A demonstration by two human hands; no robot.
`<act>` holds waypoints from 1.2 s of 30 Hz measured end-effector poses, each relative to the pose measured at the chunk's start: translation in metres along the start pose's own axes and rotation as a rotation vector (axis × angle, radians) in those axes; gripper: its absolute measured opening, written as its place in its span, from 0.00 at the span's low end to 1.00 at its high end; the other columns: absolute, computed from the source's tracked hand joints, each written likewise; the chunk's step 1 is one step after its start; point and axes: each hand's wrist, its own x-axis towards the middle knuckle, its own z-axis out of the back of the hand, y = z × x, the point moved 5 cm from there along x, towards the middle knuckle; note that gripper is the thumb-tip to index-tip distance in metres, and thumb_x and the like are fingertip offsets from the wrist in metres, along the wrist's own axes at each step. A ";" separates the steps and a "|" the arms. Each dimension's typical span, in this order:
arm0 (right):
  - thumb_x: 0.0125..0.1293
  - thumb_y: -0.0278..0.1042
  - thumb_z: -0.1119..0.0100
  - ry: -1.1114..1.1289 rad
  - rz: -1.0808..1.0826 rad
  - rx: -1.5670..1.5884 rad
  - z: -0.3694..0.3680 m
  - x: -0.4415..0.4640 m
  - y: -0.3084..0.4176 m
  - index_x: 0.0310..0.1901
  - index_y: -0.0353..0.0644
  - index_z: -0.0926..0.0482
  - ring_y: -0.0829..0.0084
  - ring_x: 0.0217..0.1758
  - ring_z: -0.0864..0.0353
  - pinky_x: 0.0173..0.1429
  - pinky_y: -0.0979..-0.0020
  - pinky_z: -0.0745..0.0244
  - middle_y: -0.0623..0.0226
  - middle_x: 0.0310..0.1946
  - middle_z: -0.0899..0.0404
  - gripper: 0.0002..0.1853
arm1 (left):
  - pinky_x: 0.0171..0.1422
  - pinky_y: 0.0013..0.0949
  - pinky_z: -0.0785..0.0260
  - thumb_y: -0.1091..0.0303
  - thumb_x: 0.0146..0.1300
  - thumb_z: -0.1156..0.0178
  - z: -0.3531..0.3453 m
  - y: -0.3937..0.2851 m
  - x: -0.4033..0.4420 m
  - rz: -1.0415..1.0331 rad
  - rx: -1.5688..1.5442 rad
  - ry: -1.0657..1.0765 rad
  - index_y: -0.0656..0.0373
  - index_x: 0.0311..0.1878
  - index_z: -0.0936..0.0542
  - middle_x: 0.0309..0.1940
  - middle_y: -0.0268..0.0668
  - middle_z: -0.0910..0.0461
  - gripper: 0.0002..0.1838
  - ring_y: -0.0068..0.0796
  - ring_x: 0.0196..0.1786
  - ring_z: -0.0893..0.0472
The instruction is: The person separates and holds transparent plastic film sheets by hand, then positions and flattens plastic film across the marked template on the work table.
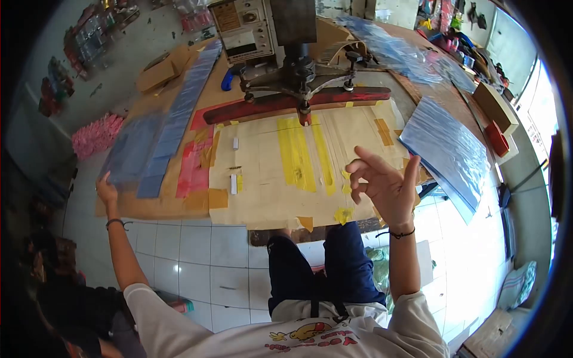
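Observation:
At the left end of the table, my left hand [107, 190] is closed at the near corner of a clear bluish plastic sheet [132, 140]; part of its grip is hard to see. My right hand [385, 188] is raised over the right side of a tan board [256, 161], fingers apart and partly curled, holding nothing. Yellow tape strips [296, 155] run down the board's middle. Above its far edge is a press machine's long red bar [250, 108], carried by a dark metal bracket [304, 83].
Long blue plastic strips [185, 101] lie beside the sheet on the left. A stack of blue plastic sheets [444, 146] overhangs the table's right side. Further plastic [388, 48] covers the back right. A control box [243, 30] stands behind the bar. Another person [83, 316] is at lower left.

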 end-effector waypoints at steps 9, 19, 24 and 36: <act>0.74 0.53 0.50 -0.040 -0.197 -1.877 0.068 0.075 -0.022 0.66 0.46 0.28 0.49 0.57 0.27 0.63 0.55 0.33 0.47 0.51 0.26 0.27 | 0.72 0.41 0.37 0.87 0.51 0.55 -0.050 0.049 -0.012 0.058 -0.109 0.171 0.50 0.65 0.23 0.61 0.49 0.23 0.37 0.48 0.65 0.26; 0.75 0.57 0.57 -0.072 -0.215 -2.014 0.080 0.135 -0.049 0.70 0.51 0.31 0.46 0.57 0.25 0.63 0.53 0.31 0.43 0.49 0.25 0.29 | 0.73 0.42 0.37 0.85 0.51 0.56 -0.047 0.045 -0.011 0.083 -0.104 0.180 0.50 0.66 0.23 0.62 0.50 0.24 0.37 0.48 0.65 0.25; 0.74 0.58 0.57 -0.175 -0.233 -2.031 0.079 0.137 -0.052 0.70 0.54 0.29 0.45 0.59 0.25 0.63 0.52 0.31 0.41 0.52 0.25 0.29 | 0.72 0.43 0.37 0.85 0.53 0.55 -0.048 0.046 -0.012 0.060 -0.136 0.109 0.53 0.65 0.23 0.60 0.50 0.23 0.34 0.49 0.64 0.25; 0.72 0.62 0.55 -0.128 -0.210 -1.968 0.081 0.132 -0.044 0.69 0.56 0.27 0.46 0.63 0.28 0.67 0.51 0.36 0.42 0.56 0.26 0.30 | 0.68 0.43 0.35 0.72 0.66 0.46 -0.016 0.018 -0.018 0.137 -0.167 0.078 0.61 0.57 0.20 0.61 0.53 0.23 0.17 0.50 0.63 0.24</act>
